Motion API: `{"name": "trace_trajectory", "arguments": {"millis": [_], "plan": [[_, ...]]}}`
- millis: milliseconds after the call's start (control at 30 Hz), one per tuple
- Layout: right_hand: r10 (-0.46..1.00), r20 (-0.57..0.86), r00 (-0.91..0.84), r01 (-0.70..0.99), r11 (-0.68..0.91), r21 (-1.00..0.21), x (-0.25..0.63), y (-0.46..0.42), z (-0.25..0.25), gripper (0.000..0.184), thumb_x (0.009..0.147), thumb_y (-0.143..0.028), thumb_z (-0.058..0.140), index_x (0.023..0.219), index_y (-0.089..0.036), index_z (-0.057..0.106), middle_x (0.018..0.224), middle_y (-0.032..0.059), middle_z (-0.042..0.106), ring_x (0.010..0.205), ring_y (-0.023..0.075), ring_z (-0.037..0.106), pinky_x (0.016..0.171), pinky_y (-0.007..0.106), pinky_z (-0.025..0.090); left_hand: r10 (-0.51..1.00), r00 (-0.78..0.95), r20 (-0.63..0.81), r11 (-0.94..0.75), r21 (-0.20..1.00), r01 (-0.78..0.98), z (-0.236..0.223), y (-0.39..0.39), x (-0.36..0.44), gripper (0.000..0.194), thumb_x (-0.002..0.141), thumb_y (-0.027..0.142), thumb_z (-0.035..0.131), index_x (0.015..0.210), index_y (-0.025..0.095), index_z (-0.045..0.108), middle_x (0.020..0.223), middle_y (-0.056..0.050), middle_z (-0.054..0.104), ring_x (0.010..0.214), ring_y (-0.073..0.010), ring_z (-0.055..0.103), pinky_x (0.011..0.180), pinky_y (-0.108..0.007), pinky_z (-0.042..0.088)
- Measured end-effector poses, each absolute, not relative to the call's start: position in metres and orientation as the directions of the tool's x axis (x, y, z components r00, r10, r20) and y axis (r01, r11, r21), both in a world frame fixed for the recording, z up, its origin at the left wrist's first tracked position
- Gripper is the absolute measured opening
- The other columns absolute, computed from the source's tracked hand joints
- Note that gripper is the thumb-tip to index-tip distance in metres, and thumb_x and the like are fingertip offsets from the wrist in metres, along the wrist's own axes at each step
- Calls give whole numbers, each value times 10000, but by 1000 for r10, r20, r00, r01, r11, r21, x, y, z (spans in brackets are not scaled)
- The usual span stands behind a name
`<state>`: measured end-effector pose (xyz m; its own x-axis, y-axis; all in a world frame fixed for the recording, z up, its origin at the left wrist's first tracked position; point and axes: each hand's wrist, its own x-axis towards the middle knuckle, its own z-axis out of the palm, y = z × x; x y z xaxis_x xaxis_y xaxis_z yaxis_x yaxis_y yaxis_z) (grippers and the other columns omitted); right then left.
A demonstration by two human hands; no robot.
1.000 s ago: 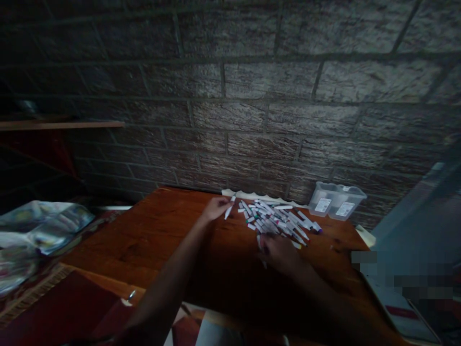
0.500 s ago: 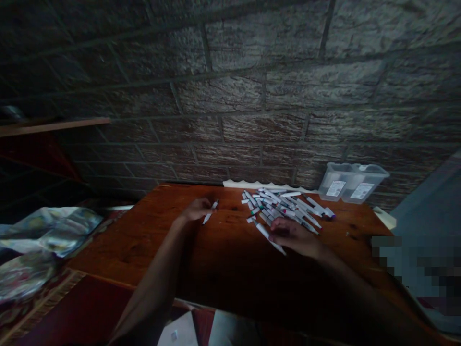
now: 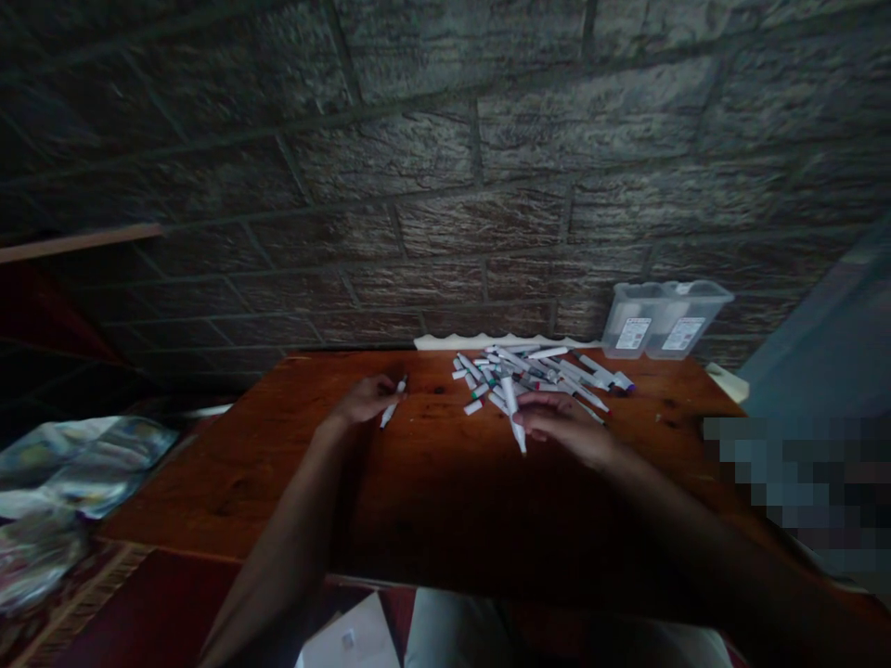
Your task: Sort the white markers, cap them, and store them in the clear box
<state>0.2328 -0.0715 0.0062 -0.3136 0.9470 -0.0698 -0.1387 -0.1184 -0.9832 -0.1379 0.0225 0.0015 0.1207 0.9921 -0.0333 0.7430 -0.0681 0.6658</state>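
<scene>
At far left, crinkled, shiny plastic packaging (image 3: 83, 459) lies near a fringed red cloth (image 3: 153, 594). Your left hand (image 3: 366, 399) pinches a slim white marker (image 3: 393, 404), farther from the pile than in the first frame; you can't tell whether it touches the wood. On your smooth, reddish-brown tabletop (image 3: 264, 464), the heap of white cylindrical markers (image 3: 549, 371), some with coloured ends, sits before a wavy-edged pale strip (image 3: 487, 342) and the rough block wall (image 3: 445, 223). Your right hand (image 3: 557, 422) pinches another white marker (image 3: 514, 417) at the heap's near edge, now more upright than its earlier slant. Right of the heap stands a clear, flared plastic container (image 3: 661, 320) with two labelled sections.
</scene>
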Motion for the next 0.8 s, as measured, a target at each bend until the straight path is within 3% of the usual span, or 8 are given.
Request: {"name": "trace_trajectory", "arguments": {"millis": [267,400,633,800], "plan": [[937,1,-350,-172,-64,-983,233,-72,13,324,651,-377,804,903,-197,711,730,-10,667,606,98,531,537,230,362,993,90,-73,-25,619,785,12,14,-130,517,569,675,682,764,197,666,720,-13,684,676,-182,597,590,-251,421],[959,21,-284,-209,-40,-977,231,-73,16,329,638,-381,805,900,-207,710,679,-32,644,559,86,494,516,230,342,996,52,-66,-7,549,836,12,12,-127,555,603,729,633,759,198,671,684,-10,671,646,-175,584,558,-245,390],[983,-64,-170,-249,-106,-963,228,-74,21,394,581,-375,838,916,-222,699,810,-8,707,637,108,572,586,251,424,996,82,-27,-58,499,865,10,14,-125,544,676,719,556,766,197,682,708,-26,680,669,-188,595,581,-257,392],[991,-71,-115,-192,-92,-977,224,-77,22,437,589,-408,832,946,-223,661,754,-18,679,622,122,563,593,274,443,991,125,39,-128,510,850,2,11,-95,520,726,693,544,797,194,675,714,-24,675,674,-184,605,594,-258,401]]}}
